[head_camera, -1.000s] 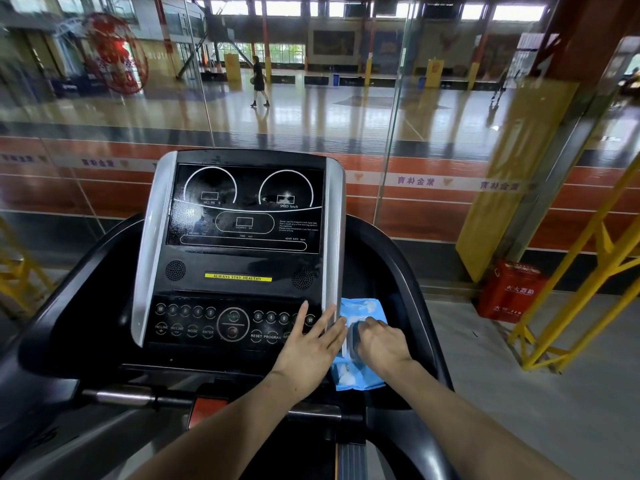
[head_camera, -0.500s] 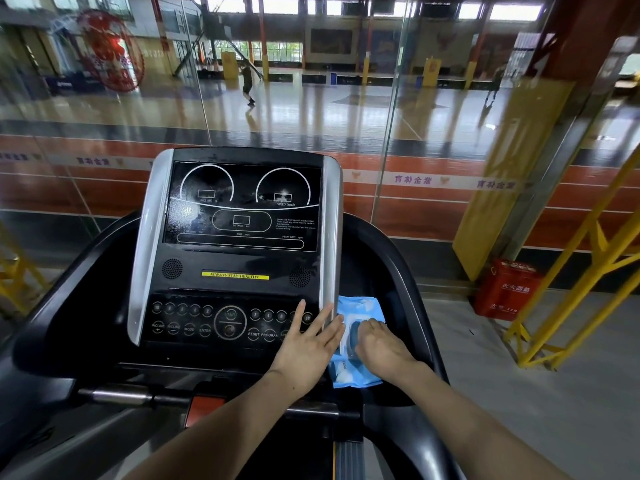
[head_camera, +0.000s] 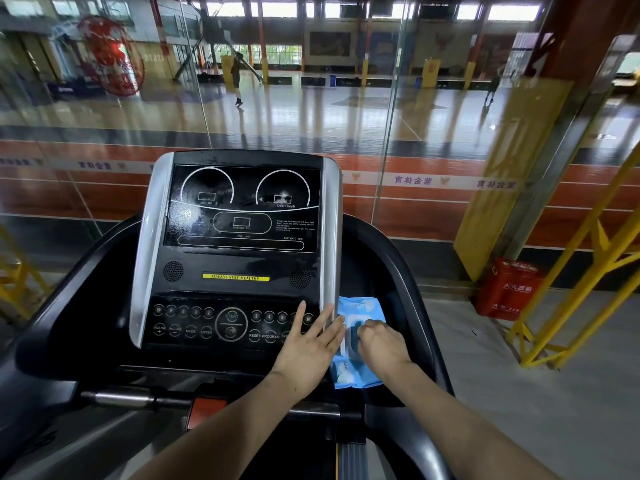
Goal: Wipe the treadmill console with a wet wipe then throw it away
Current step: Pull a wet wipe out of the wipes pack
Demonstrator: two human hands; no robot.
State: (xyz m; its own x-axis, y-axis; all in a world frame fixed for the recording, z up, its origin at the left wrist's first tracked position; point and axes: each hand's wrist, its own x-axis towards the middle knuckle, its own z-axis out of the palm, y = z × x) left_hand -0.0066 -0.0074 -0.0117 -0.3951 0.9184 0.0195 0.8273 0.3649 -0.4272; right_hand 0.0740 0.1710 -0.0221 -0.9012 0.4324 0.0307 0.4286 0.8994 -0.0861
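The black treadmill console [head_camera: 239, 261] with silver side rails fills the middle of the head view. A light-blue wet wipe pack [head_camera: 360, 308] lies in the tray just right of the console. My left hand [head_camera: 310, 348] lies flat with fingers spread over the console's lower right corner and the pack's left edge. My right hand [head_camera: 379, 344] is curled over the pack's middle, fingertips at its opening. Whether a wipe is pinched there is hidden by the fingers.
A glass wall [head_camera: 391, 109] stands right behind the treadmill, with a sports hall beyond. A red box [head_camera: 509, 289] sits on the floor at right beside a yellow metal frame [head_camera: 588, 271]. The black side handrails [head_camera: 408, 271] curve around the console.
Both hands stay on the pack. The right hand's fingers have curled a little tighter at the opening. The view has shifted slightly.
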